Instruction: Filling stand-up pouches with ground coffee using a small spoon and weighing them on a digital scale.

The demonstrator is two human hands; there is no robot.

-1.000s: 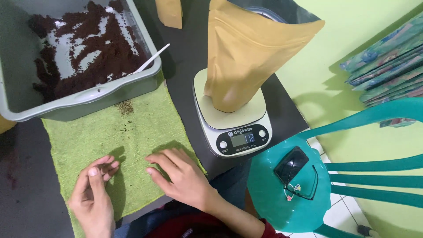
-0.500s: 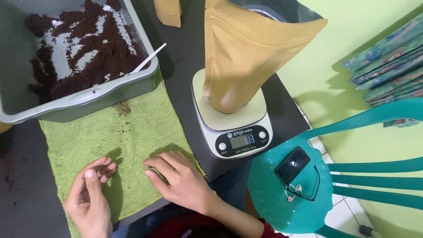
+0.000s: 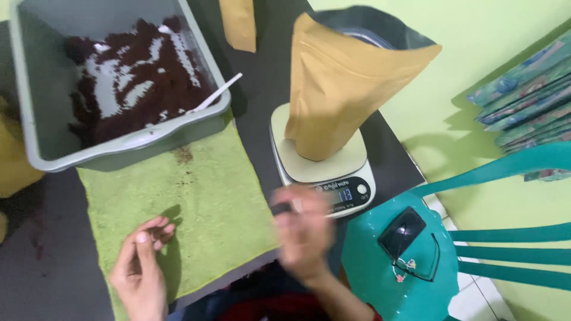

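blurred right hand (image 3: 303, 223) beside scale (image 3: 324, 172)

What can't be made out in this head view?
- Right hand: motion blur; whether it holds anything cannot be told.
- Scale display: partly covered by that hand.
- Pouch contents: hidden by its walls.
- Tub: far side cut off by the top edge.
- Left hand: wrist cut off at the bottom.

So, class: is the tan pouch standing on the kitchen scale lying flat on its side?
No, the tan pouch stands upright with its mouth open on the kitchen scale.
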